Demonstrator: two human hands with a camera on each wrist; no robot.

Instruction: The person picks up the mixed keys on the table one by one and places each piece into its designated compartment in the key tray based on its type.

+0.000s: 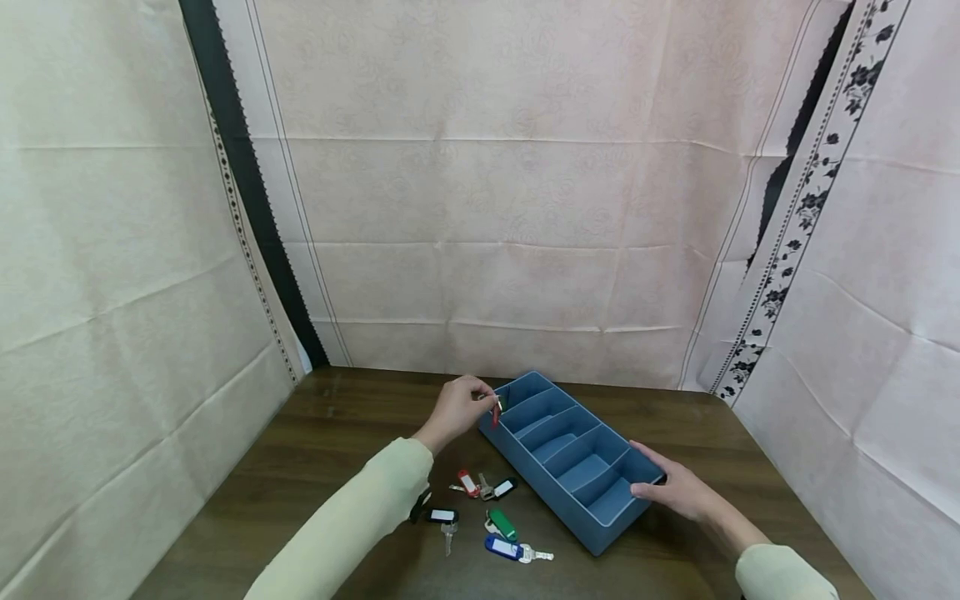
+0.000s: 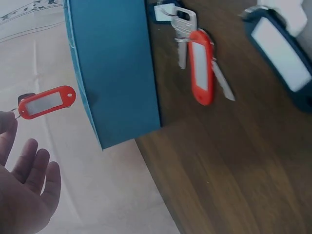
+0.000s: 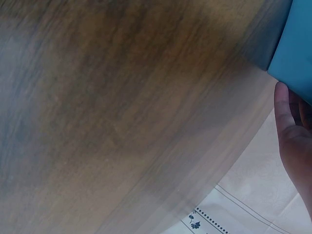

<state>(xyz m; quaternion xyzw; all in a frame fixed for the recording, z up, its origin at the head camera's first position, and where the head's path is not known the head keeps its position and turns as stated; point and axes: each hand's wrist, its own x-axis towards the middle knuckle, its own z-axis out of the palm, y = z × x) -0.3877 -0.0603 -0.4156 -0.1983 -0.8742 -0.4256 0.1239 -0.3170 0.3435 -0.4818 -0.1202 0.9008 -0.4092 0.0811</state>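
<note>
My left hand (image 1: pixel 459 408) pinches the ring of a red key tag (image 2: pixel 47 102) between thumb and fingertips; its other fingers are spread in the left wrist view. The tag hangs at the far left end compartment of a blue divided organizer tray (image 1: pixel 542 477), overlapping its rim in the head view. A small dark piece shows behind the tag's ring. At the tray's near right end, my right hand (image 1: pixel 678 490) grips the corner, thumb at the rim and fingers along the far side. The tray's visible compartments show only blue floors and dividers.
Left of the tray on the wooden table (image 1: pixel 360 417) lie keys with tags: red (image 1: pixel 468 482), black (image 1: pixel 505 488), another black (image 1: pixel 442 516), green (image 1: pixel 502 525) and blue (image 1: pixel 503 547). Pale cloth (image 1: pixel 480 192) hangs behind and at both sides.
</note>
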